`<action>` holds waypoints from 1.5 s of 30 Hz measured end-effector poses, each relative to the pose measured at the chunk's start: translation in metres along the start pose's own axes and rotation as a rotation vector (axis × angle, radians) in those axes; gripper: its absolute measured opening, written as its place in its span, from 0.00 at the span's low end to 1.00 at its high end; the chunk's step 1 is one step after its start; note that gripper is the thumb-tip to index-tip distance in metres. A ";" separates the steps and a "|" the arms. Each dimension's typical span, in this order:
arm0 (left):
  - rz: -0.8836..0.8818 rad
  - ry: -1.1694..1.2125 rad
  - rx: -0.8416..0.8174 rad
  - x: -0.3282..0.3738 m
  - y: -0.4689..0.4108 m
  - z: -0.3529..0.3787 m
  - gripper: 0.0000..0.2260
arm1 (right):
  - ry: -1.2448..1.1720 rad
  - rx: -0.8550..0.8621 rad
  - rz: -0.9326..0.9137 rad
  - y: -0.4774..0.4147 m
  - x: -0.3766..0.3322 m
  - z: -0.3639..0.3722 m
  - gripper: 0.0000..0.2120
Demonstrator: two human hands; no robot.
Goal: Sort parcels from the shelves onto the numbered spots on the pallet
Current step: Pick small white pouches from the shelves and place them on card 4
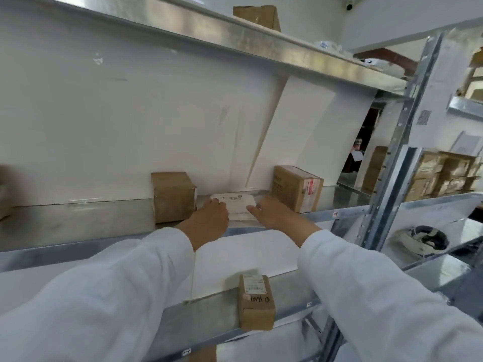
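**A:** What's the setting?

**B:** A metal rack in a white-walled room. White boards point(104, 126) line the back of it. The middle shelf point(78, 226) is bare metal, and a grey post point(397, 152) closes its right end. A brown box point(257, 17) sits on the top shelf point(183, 24). A small labelled box point(256, 301) stands at the front edge of the lower shelf point(198, 317). Stacked boxes point(441, 173) fill the next rack, past the post.

**A:** And the parcel?

**B:** A flat white parcel point(236, 205) lies on the middle shelf, in its right half. It sits between a plain brown box point(172, 197) on its left and a taped brown box point(298, 188) on its right, and touches neither.

**A:** Which way does it face?

**B:** It lies flat with the label up, the barcode toward the shelf's back edge. Its long side seems to run left to right along the shelf, though the steep angle makes that hard to judge.

**A:** And the hands?

**B:** Both reach in, in white sleeves, one at each end of the parcel. The left hand point(211, 218) is at the left end, with its bent fingers point(217, 202) pinching the far corner. The right hand point(271, 212) is at the right end, with one fingertip point(251, 209) against that edge. Its back faces the camera, so I can't tell whether it grips.
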State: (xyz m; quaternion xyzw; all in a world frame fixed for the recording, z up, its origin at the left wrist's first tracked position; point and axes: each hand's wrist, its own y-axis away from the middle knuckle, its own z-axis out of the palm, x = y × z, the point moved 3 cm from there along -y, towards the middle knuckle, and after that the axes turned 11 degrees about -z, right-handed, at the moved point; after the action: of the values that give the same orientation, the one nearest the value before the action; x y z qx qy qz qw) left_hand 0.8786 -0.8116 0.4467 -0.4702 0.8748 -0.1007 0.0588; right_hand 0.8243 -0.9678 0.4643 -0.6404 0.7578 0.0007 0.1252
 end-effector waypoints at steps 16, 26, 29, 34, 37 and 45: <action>-0.738 1.151 0.057 0.032 -0.014 -0.012 0.15 | -0.331 -0.013 -0.068 -0.024 0.015 0.002 0.06; -0.609 1.223 0.375 0.056 0.031 -0.023 0.14 | -1.145 0.300 -0.014 0.019 0.048 -0.005 0.09; -0.659 1.267 0.442 0.048 0.055 -0.023 0.13 | -1.252 0.307 -0.073 0.034 0.035 -0.001 0.10; -0.656 1.252 0.525 0.024 0.118 -0.031 0.18 | -1.413 0.197 -0.163 0.065 -0.006 0.014 0.18; -0.701 1.186 0.562 0.003 0.162 -0.030 0.21 | -1.405 0.116 -0.270 0.084 -0.042 0.025 0.18; -0.857 1.117 0.761 -0.065 0.314 -0.026 0.18 | -1.256 -0.195 -0.494 0.142 -0.187 0.063 0.13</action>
State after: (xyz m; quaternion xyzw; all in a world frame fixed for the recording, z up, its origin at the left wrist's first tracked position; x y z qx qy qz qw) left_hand 0.6544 -0.5854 0.4001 -0.5930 0.4239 -0.6267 -0.2754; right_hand 0.7265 -0.7505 0.4160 -0.6812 0.3693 0.4120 0.4793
